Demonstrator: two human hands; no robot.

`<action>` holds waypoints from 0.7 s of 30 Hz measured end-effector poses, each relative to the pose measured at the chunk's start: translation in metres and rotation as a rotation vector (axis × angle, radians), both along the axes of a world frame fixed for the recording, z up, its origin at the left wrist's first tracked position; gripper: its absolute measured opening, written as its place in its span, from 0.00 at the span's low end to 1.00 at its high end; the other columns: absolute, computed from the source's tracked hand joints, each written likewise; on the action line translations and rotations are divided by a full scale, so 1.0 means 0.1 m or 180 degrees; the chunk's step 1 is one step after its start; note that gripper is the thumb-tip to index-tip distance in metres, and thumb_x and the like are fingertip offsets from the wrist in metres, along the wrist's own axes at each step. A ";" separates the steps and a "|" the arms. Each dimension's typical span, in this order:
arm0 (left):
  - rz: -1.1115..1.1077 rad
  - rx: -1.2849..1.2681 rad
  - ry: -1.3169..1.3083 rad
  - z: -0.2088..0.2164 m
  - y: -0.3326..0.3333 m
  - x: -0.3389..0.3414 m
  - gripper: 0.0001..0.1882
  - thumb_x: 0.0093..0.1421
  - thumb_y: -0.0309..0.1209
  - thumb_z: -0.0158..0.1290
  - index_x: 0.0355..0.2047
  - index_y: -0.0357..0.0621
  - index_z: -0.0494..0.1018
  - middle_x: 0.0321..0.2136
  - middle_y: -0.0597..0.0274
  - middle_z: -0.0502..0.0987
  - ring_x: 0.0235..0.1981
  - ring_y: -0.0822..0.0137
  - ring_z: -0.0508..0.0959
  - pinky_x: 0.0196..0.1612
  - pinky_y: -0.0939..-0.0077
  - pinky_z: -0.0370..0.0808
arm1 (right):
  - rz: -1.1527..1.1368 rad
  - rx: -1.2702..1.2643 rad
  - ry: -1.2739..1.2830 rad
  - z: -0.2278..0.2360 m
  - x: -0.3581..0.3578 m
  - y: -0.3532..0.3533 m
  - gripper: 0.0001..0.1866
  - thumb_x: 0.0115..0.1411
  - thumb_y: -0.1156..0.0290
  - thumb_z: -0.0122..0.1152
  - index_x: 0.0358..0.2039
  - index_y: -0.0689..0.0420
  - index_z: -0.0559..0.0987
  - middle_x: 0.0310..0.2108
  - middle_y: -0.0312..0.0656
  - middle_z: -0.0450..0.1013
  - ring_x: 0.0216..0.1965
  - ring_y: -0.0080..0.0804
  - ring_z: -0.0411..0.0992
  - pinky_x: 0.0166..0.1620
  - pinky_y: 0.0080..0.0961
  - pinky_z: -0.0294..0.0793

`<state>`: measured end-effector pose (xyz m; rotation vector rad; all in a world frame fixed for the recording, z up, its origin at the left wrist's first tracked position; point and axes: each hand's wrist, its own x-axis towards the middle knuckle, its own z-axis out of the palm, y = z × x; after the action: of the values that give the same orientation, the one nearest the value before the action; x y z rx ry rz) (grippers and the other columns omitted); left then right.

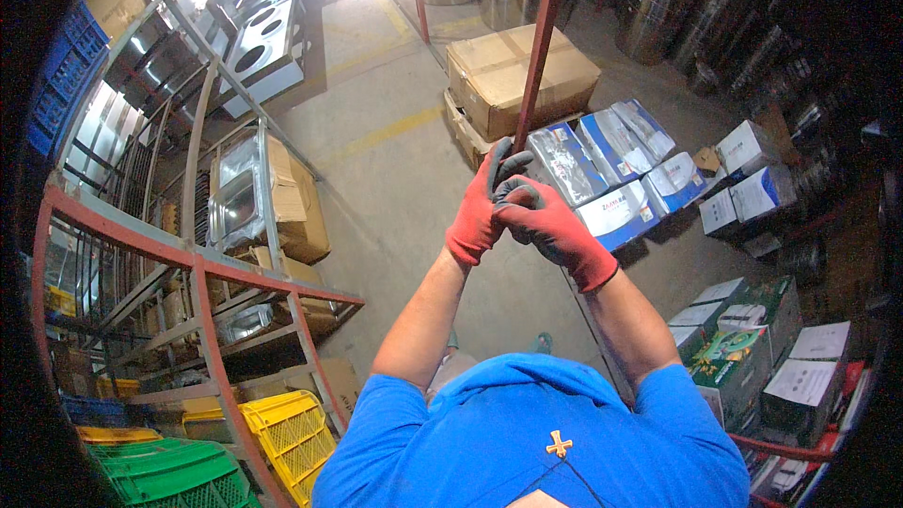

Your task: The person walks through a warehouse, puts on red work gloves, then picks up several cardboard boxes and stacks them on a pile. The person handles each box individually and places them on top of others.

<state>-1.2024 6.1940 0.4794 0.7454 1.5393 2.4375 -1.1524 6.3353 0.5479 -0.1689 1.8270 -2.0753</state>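
Observation:
Both my hands wear red work gloves with dark grey coated palms and fingers, and they meet in front of me. My left hand points its fingers upward, stretched out and a little apart, with no object seen in it. Against its palm side my right hand is closed, its fingers bent in a pinch near the left thumb. Whatever lies between those fingertips is hidden. Just beyond the fingers stands a thin dark red metal post; I cannot tell whether the left fingertips touch it.
Brown cardboard boxes are stacked ahead. Blue and white packages lie at the right, with green boxes nearer. A red-framed metal rack fills the left, beside yellow and green crates. Steel counters stand far left.

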 end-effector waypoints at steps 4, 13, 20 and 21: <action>0.0153 -0.0232 -0.0454 -0.10 0.04 -0.05 0.44 0.68 0.52 0.56 0.75 0.48 0.49 0.67 0.49 0.67 0.63 0.59 0.71 0.61 0.63 0.73 | -0.0395 0.0173 0.0341 -0.04 0.06 -0.14 0.16 0.64 0.61 0.68 0.45 0.57 0.78 0.32 0.31 0.73 0.30 0.15 0.67 0.30 0.17 0.64; -0.1761 0.2920 -0.1722 0.08 -0.04 0.12 0.50 0.57 0.78 0.41 0.75 0.71 0.53 0.75 0.63 0.54 0.71 0.48 0.59 0.70 0.44 0.56 | -0.2174 0.1009 0.1246 -0.29 0.02 0.09 0.15 0.67 0.67 0.61 0.52 0.58 0.79 0.42 0.44 0.79 0.42 0.32 0.78 0.47 0.29 0.76; -0.2000 0.3358 -0.2027 0.09 -0.01 0.17 0.56 0.54 0.73 0.53 0.75 0.62 0.50 0.75 0.55 0.50 0.71 0.47 0.58 0.71 0.40 0.57 | -0.1727 0.2832 0.2179 -0.25 0.04 0.01 0.28 0.60 0.54 0.66 0.58 0.53 0.77 0.54 0.55 0.72 0.57 0.56 0.70 0.60 0.46 0.69; -0.2071 0.3388 -0.1936 0.08 -0.02 0.17 0.56 0.55 0.73 0.53 0.76 0.61 0.49 0.75 0.55 0.50 0.72 0.48 0.58 0.72 0.40 0.56 | -0.1649 0.3044 0.2069 -0.24 0.07 -0.03 0.29 0.60 0.52 0.67 0.59 0.51 0.77 0.55 0.55 0.72 0.57 0.57 0.70 0.60 0.47 0.69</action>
<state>-1.1852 6.1924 0.4877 0.4127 -0.2663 2.4205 -1.1457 6.3322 0.5235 -0.1177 3.3337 -1.1943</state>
